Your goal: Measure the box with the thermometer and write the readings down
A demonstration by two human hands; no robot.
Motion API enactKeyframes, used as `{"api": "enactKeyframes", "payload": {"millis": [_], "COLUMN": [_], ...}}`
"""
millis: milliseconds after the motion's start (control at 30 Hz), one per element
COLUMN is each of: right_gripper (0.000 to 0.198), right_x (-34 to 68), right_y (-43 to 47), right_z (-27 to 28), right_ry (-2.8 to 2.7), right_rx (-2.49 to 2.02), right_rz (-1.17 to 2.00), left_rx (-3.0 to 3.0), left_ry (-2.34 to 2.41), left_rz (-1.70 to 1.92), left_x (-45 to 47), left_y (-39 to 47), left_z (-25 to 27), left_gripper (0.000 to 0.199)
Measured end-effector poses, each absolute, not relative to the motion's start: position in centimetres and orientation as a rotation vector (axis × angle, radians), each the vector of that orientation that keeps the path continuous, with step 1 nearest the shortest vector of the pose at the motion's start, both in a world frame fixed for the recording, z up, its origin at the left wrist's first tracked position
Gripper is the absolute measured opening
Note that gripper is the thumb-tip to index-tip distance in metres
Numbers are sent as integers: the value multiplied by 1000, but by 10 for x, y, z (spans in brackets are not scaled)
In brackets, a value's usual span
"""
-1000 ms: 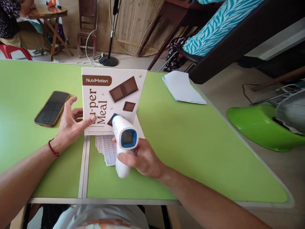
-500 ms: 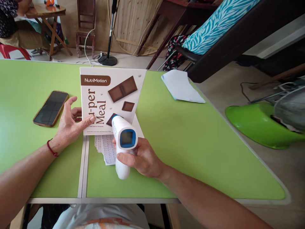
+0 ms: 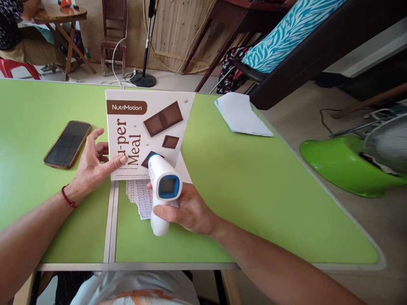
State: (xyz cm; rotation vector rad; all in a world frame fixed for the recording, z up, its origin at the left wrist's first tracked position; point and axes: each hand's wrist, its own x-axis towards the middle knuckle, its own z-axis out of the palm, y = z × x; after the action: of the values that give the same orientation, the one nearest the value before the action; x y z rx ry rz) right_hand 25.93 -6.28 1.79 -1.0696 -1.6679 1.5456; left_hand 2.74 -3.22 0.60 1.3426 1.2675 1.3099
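Observation:
My right hand (image 3: 190, 212) is wrapped round the handle of a white infrared thermometer (image 3: 160, 199). Its blue-framed screen faces me and looks blank, while its far end overlaps the lower front of a white NutriMotion box (image 3: 159, 106). Chocolate pieces are printed on that box, which stands tilted on the green table. At its left edge my left hand (image 3: 95, 159) grips it, thumb across the front, with some fingertips hidden behind. Printed paper sheets (image 3: 143, 201) stick out below the box and lie partly under it.
A phone (image 3: 67, 144) in a brown case lies left of the box on the green table (image 3: 254, 203). Folded white paper (image 3: 243, 114) rests near the far right edge. Beyond stand a green plastic chair (image 3: 343, 169), a microphone stand (image 3: 143, 79) and a seated person (image 3: 19, 38).
The thermometer and my right hand have shifted slightly left and a touch upward. My left hand and the box have stayed nearly still.

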Motion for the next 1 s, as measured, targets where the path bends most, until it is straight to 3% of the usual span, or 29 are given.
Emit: {"api": "enactKeyframes", "payload": {"millis": [367,533,667,800,1000], "right_gripper": [20,14,22,42,40], "right_x": [264,306,340,351,349], "right_y": [-66,-53,-24,7,19], "right_z": [22,43,52,31,10], "right_ry": [-1717,-1809,-1931,-2244,-2523], "right_rx": [-1047,-987,-1286,-1469,-1654], "right_rz": [1556,1132,662,500,346], "left_rx": [1371,1432,1498,1515,1608], "left_ry": [1155,1085,1059,1076,996], "left_rz": [1337,1438,1537,1531,1438], "left_x": [26,26,21,17,19], "left_y": [-34,-33,-26,-19,-16], "left_z": [2,5,4,2,6], "left_gripper": [89,88,84,82,85]}}
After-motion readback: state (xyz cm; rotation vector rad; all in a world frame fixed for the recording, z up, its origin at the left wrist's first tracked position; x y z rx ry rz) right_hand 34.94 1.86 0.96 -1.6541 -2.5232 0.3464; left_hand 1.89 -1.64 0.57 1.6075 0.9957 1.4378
